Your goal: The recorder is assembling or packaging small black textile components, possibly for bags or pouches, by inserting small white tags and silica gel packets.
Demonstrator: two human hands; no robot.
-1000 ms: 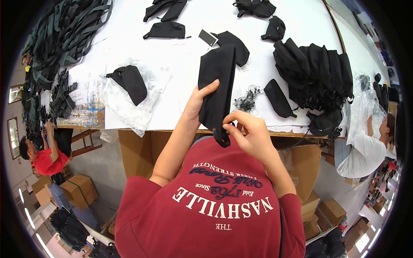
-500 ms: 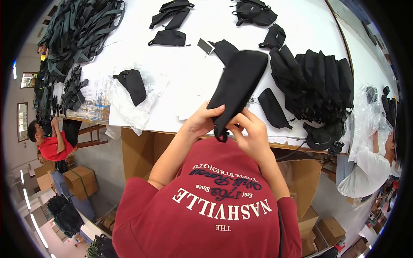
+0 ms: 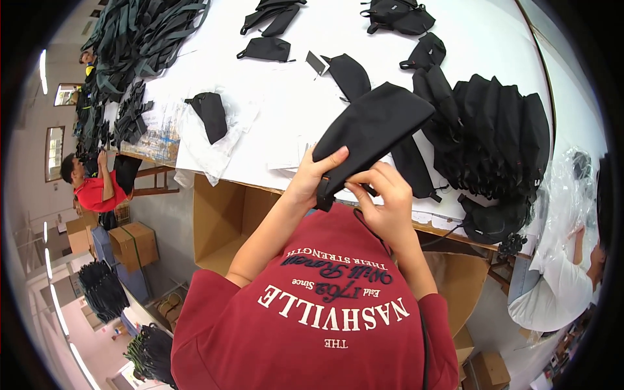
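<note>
Head: blk pouch [image 3: 377, 120], near end clamped in L fingers [image 3: 334, 160], R fingers [image 3: 385, 184] pinch edge.

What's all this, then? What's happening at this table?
Someone in a dark red shirt is handling a black pouch at a white table. The left hand grips its near end, and the right hand pinches at that same end, though exactly which part is hard to see. More pouches are bunched on the right, a heap of straps lies at the far left, and a small pouch rests on thin plastic.
</note>
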